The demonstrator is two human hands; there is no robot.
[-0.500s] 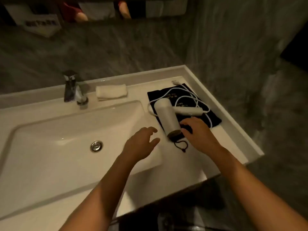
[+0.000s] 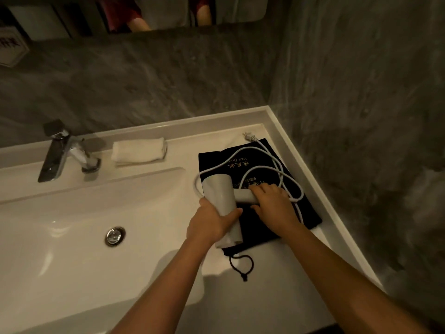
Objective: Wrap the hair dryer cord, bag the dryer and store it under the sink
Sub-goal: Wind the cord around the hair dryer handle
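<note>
A white hair dryer [image 2: 220, 194] lies on a black drawstring bag [image 2: 310, 214] at the right end of the white vanity top [image 2: 269, 273]. My left hand [image 2: 209, 222] is wrapped around the dryer's barrel. My right hand [image 2: 274, 203] grips its folded handle. The white cord [image 2: 262, 168] runs in loose loops over the bag, and its plug [image 2: 250, 136] rests at the back near the corner. The bag's drawstring [image 2: 242, 265] trails toward the front edge.
The basin [image 2: 72, 237] with its drain [image 2: 115, 235] fills the left. A chrome faucet [image 2: 65, 150] and a folded white towel [image 2: 139, 150] stand behind it. Grey stone walls close in at the back and right; the counter's raised rim [image 2: 313, 184] runs along the right.
Both hands have moved forward onto the dryer: the left, open over the basin edge before, now grips the barrel, and the right has shifted from the barrel's rear end to the handle.
</note>
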